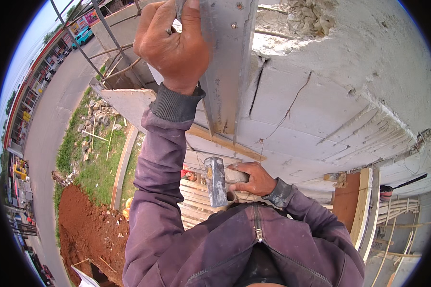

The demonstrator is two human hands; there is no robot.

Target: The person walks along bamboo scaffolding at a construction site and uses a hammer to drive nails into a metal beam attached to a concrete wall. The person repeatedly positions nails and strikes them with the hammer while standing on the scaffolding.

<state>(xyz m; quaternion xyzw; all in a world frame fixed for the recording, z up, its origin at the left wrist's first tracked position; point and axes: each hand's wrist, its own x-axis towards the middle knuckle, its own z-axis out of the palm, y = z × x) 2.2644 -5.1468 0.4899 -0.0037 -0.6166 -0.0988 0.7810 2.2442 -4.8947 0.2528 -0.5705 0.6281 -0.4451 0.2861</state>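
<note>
My left hand [174,46] is raised at the top of the view, its fingers closed around a grey, rod-like piece [180,9] whose kind I cannot tell. Right beside that hand runs a long metal channel [221,79], with a wooden batten [233,142] at its lower end. Close to my chest, my right hand [256,178] grips a club hammer [216,183] by its handle, just behind the dusty steel head. Beyond the channel, the grey block wall [287,132] has a broken, jagged hole [301,21] with bars across it.
A thin twisted wire [289,111] hangs along the wall. Bamboo slats [195,201] lie below me, and timber boards [361,208] stand at right. Far down on the left are red soil [89,229], rubble [97,113] and a road [54,118]. Metal scaffold poles [104,32] rise at upper left.
</note>
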